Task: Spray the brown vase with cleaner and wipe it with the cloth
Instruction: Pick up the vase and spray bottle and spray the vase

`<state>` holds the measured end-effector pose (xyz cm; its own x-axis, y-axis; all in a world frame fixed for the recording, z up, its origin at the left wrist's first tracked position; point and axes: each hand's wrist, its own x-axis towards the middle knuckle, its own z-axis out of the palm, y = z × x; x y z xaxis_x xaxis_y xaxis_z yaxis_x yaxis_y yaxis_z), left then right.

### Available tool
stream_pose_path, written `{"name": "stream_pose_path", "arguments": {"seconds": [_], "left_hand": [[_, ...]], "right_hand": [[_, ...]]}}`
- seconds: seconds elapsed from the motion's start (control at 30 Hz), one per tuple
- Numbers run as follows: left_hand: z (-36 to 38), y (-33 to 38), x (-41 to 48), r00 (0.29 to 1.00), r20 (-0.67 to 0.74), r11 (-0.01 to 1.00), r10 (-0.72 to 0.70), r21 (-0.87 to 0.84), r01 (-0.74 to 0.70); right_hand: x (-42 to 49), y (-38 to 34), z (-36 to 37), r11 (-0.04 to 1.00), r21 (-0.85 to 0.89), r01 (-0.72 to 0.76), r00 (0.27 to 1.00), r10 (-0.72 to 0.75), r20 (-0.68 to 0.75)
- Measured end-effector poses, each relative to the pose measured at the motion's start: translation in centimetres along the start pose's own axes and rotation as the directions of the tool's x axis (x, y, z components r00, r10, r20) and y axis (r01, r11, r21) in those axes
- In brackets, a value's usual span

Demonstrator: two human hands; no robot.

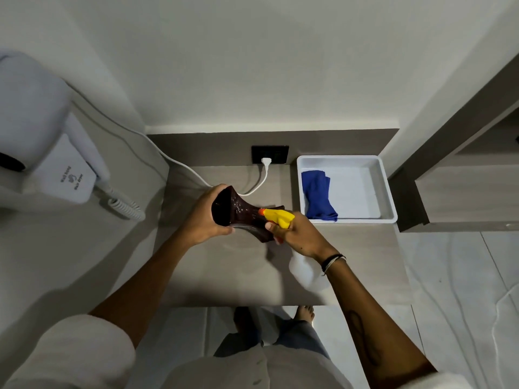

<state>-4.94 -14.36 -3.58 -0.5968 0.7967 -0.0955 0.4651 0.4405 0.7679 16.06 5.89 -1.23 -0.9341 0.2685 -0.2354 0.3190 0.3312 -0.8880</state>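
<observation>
My left hand (206, 217) grips the wide mouth end of the brown vase (243, 214), which lies tilted on its side above the grey table (224, 273); pale droplets speckle its neck. My right hand (302, 234) is wrapped around a spray bottle with a yellow head and orange nozzle (276, 216); the nozzle almost touches the vase's narrow middle. The bottle's pale body (304, 272) hangs below my right wrist. A folded blue cloth (318, 195) lies at the left side of a white tray (389, 197), to the right of both hands.
A black wall socket (269, 154) with a white plug and cable sits behind the vase. A white wall-mounted hair dryer (42, 153) with a coiled cord hangs at the left. A wooden shelf unit (463, 192) stands at the right. My bare feet show below the table's front edge.
</observation>
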Motion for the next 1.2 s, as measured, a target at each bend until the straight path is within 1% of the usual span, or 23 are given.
{"name": "stream_pose_path", "arguments": {"seconds": [0.1, 0.2, 0.27, 0.33, 0.4, 0.43, 0.5, 0.57, 0.63, 0.7, 0.77, 0.83, 0.9, 1.0, 1.07, 1.2], "left_hand": [[-0.1, -0.1, -0.1, 1.000, -0.005, 0.999, 0.010, 0.032, -0.010], [-0.3, 0.1, -0.4, 0.999, -0.009, 0.997, 0.035, 0.076, -0.034], [-0.3, 0.1, -0.7, 1.000, -0.029, 0.993, 0.007, 0.122, -0.004], [-0.2, 0.2, -0.9, 0.992, -0.072, 0.989, -0.105, 0.099, 0.112], [-0.1, 0.4, -0.9, 0.961, -0.136, 0.970, -0.240, 0.005, 0.243], [-0.1, 0.5, -0.8, 0.944, -0.165, 0.958, -0.286, -0.039, 0.283], [0.0, 1.0, -0.6, 0.920, -0.177, 0.936, -0.349, -0.113, 0.333], [0.0, 1.4, -0.5, 0.913, -0.156, 0.923, -0.376, -0.154, 0.354], [0.0, 1.6, -0.2, 0.917, -0.146, 0.922, -0.371, -0.176, 0.345], [-0.2, 1.6, 0.0, 0.934, -0.100, 0.927, -0.343, -0.195, 0.320], [-0.5, 2.2, -0.1, 0.952, -0.029, 0.934, -0.305, -0.207, 0.292], [-1.0, 2.8, -0.3, 0.964, 0.000, 0.952, -0.265, -0.156, 0.262], [-1.5, 2.9, -0.3, 0.972, 0.037, 0.970, -0.233, -0.065, 0.235], [-1.7, 2.1, -0.4, 0.984, 0.064, 0.986, -0.164, 0.052, 0.161], [-1.5, 1.5, -0.4, 0.990, 0.058, 0.987, -0.130, 0.098, 0.124], [-0.9, 1.5, -0.5, 0.996, 0.004, 0.979, -0.091, 0.183, 0.089]], "right_hand": [[-0.5, 0.1, 0.0, 1.000, 0.010, 0.000, 1.000, 0.001, -0.009], [-0.8, 0.8, -0.3, 0.998, -0.059, 0.009, 1.000, -0.009, -0.004], [-1.2, 1.4, -0.5, 0.996, -0.086, -0.008, 1.000, 0.006, -0.023], [-1.5, 2.2, -0.6, 0.997, -0.081, -0.014, 0.999, 0.011, -0.040], [-1.7, 2.8, -0.8, 0.998, -0.069, 0.004, 0.999, -0.007, -0.035], [-1.7, 2.9, -0.8, 0.998, -0.069, 0.011, 1.000, -0.013, -0.028], [-1.6, 2.8, -0.9, 0.998, -0.058, 0.003, 1.000, -0.004, -0.017], [-1.6, 2.5, -0.8, 1.000, 0.000, -0.022, 1.000, 0.022, -0.003], [-1.5, 1.7, -0.7, 0.994, 0.099, -0.051, 0.998, 0.048, 0.037], [-1.3, 1.0, -0.4, 0.984, 0.166, -0.064, 0.995, 0.049, 0.089], [-0.7, 0.4, 0.1, 0.983, 0.179, -0.043, 0.993, 0.023, 0.114], [0.0, -0.2, 0.3, 0.988, 0.154, -0.019, 0.994, 0.001, 0.114], [0.5, -0.5, 0.3, 0.991, 0.136, 0.007, 0.995, -0.021, 0.099], [1.0, -0.6, 0.2, 0.991, 0.132, 0.011, 0.996, -0.022, 0.085], [1.3, -0.5, 0.0, 0.992, 0.129, 0.011, 0.996, -0.023, 0.085], [1.5, -0.2, -0.2, 0.995, 0.102, 0.020, 0.993, -0.032, 0.114]]}}
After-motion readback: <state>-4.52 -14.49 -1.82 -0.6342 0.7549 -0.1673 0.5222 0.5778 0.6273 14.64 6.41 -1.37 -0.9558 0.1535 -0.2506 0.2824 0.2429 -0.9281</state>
